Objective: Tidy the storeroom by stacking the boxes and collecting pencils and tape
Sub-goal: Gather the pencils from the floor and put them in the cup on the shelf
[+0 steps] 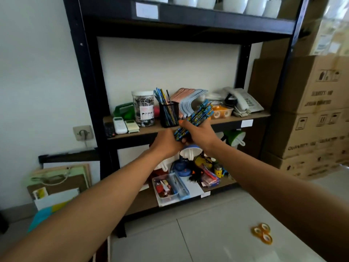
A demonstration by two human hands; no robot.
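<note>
Two hands, left hand [166, 142] and right hand [198, 133], fingers clamped on pencil bundle [196, 116] just right of mesh pencil holder [168, 114]; tape rolls [262, 233] on floor, well below it.

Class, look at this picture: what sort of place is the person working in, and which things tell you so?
Probably a storeroom or supply room. A black metal shelving unit holds office supplies such as a mesh pencil cup and a telephone, and sealed cardboard boxes are stacked beside it.

Black shelf [222, 121] carries pencil cup [168, 115], jar [143, 108], phone [243, 101] (floor: tape rolls [262, 233]).
</note>
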